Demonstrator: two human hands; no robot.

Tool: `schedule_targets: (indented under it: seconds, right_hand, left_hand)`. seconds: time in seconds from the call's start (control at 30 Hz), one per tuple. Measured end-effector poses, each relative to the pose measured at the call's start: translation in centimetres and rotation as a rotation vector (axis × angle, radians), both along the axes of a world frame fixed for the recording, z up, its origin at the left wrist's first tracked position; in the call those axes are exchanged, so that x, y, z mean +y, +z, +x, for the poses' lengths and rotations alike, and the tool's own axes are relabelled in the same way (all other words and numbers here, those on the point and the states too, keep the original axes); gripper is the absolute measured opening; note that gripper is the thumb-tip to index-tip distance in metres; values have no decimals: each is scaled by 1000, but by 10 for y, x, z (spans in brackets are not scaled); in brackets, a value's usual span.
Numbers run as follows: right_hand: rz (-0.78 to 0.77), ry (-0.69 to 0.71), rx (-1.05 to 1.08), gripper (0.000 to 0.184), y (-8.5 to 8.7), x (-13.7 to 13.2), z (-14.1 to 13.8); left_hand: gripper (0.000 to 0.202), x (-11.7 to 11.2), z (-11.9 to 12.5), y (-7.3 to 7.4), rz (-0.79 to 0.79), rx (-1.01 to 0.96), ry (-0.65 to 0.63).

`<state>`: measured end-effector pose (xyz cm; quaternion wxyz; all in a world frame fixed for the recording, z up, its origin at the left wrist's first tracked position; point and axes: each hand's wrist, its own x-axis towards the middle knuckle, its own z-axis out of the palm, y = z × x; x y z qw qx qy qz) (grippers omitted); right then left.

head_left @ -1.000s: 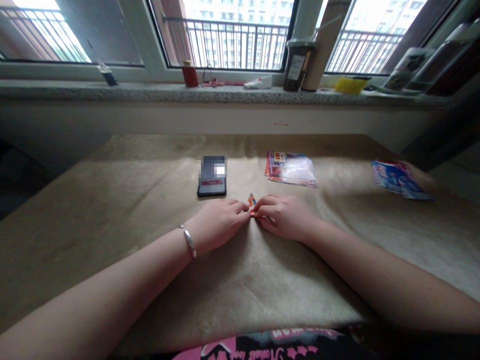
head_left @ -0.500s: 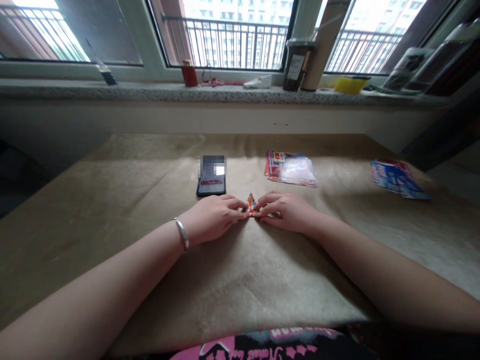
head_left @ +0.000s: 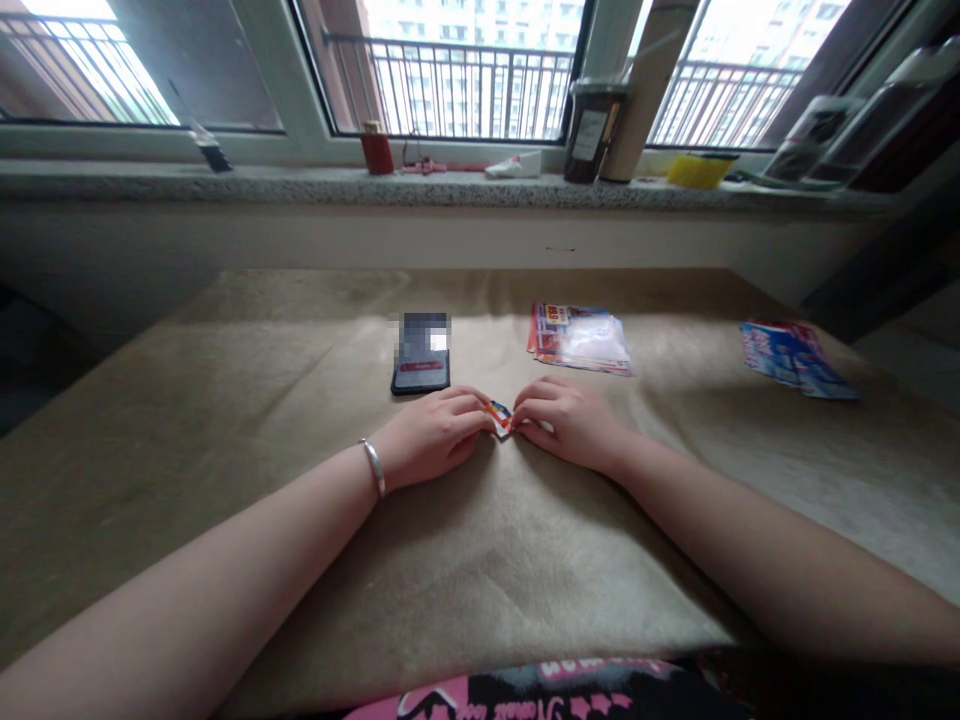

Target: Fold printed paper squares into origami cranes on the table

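- Where the head view centres on the bench [head_left: 450, 580], one small folded paper piece [head_left: 501, 416], orange, white and dark in print, lies between two hands, a pointed corner toward the person.
- Left hand [head_left: 431, 435], bare: fingers bent and drawn together, the tips pinching the left edge of the paper piece; palm turned down.
- Silver bracelet [head_left: 373, 467], one, worn at the left wrist.
- Right hand [head_left: 568, 425], bare: fingers curled, thumb and fingertips closed upon the right edge of the same piece; a slight gap shows between thumb and forefinger behind the tips.
- Phone [head_left: 421, 375], black, flat on the bench just beyond the left hand; upper part of the screen blurred out, a red bar lower down.
- Stack of printed sheets [head_left: 580, 342], red and purple, with glare across the top; beyond the right hand, apart from it.
- Fan of blue sheets [head_left: 799, 362], overlapping, well apart at the bench's right side.
- Window sill [head_left: 300, 187], speckled stone, behind the bench, bearing a red container [head_left: 377, 153], a lidded dark tub [head_left: 592, 135], a brown tube [head_left: 631, 120] leaning beside it, and a yellow item [head_left: 702, 170].
- Garment [head_left: 525, 695], black and pink, lettered, at the near edge.
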<state>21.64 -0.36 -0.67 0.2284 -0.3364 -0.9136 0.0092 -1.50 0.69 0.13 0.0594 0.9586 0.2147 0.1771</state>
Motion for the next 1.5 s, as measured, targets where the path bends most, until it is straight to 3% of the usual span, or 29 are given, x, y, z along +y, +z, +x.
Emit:
schedule_targets:
  seconds: [0.33,0.67,0.9,1.2,1.5]
  right_hand:
    - [-18,-38,-4,16,-2,3,1]
    - [-1,-135,-35,16,-1,2,0]
    - [19,-36,-59,17,8,-8,-6]
    - [35,4,-90,20,6,-7,-7]
    - [-17,-130,-73,18,4,-5,-11]
  left_hand:
    - [24,2,1,-6,-64,-28,163]
    - [13,0,1,-1,10,51,172]
    - [18,-3,3,0,81,82,176]
    - [19,-4,3,1,144,126,190]
    - [21,-4,6,1,145,120,234]
